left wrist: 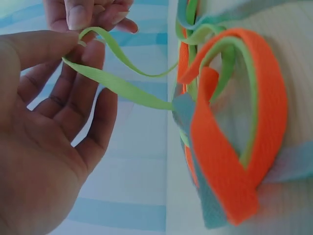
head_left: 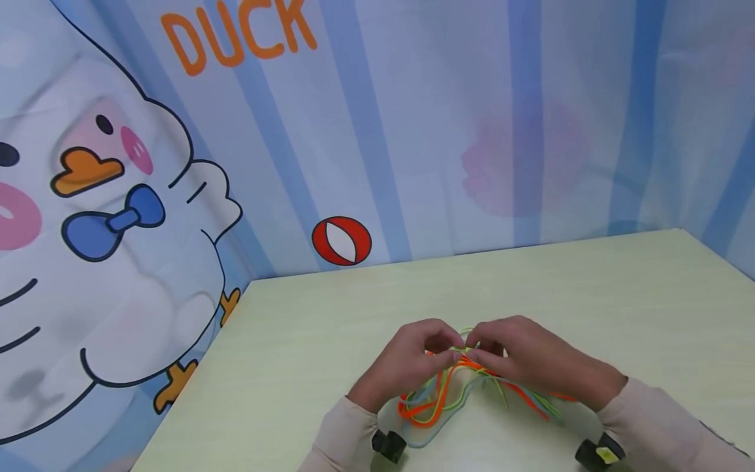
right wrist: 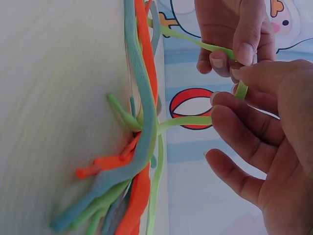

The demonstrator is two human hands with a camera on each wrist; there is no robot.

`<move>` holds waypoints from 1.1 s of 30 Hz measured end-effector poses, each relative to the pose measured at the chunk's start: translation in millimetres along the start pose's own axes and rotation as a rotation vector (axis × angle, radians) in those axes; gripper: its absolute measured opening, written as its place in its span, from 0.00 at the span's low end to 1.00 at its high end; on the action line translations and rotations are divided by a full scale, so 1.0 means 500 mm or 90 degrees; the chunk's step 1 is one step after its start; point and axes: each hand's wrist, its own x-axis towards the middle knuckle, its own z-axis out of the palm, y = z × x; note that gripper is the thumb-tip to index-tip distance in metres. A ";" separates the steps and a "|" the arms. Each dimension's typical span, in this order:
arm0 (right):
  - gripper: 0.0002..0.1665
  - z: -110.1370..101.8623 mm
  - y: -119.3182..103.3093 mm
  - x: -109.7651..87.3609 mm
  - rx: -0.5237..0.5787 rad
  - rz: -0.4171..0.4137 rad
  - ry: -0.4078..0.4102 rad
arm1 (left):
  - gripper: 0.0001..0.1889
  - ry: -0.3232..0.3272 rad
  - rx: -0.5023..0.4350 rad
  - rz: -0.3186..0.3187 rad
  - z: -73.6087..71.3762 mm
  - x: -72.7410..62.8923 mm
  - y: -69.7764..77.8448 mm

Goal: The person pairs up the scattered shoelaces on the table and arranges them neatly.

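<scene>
Both hands meet close together over a loose bundle of flat cords. My left hand pinches a thin light-green cord between thumb and forefinger, its other fingers spread loosely. My right hand pinches the same green cord with thumb and fingertips, right beside the left fingertips. From there the green cord drops in a loop to the bundle. In the left wrist view an orange cord curls in a wide loop. A blue-grey cord runs along the bundle in the right wrist view, toward several loose ends.
The bundle lies on a pale wooden table. Behind it stands a blue striped backdrop with a printed duck at left and a printed red ball. Black wrist cameras sit by both cuffs.
</scene>
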 end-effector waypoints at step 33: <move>0.08 -0.083 0.008 0.008 -0.092 -0.047 0.305 | 0.13 0.132 -0.304 0.007 -0.098 -0.030 -0.019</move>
